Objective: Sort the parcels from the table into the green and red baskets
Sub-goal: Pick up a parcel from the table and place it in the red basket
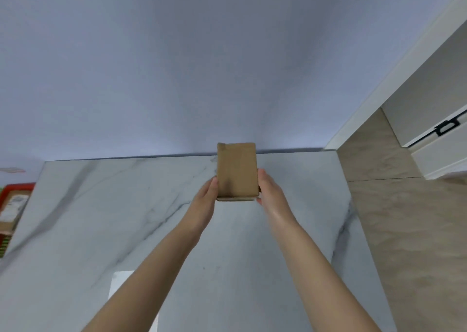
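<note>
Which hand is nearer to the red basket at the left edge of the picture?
Left. The left hand holds the left side of the cardboard box, on the side toward the red basket. The right hand holds the box's right side, farther from the basket.

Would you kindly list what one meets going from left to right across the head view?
The red basket → left hand → cardboard parcel → right hand → white cabinet.
</note>
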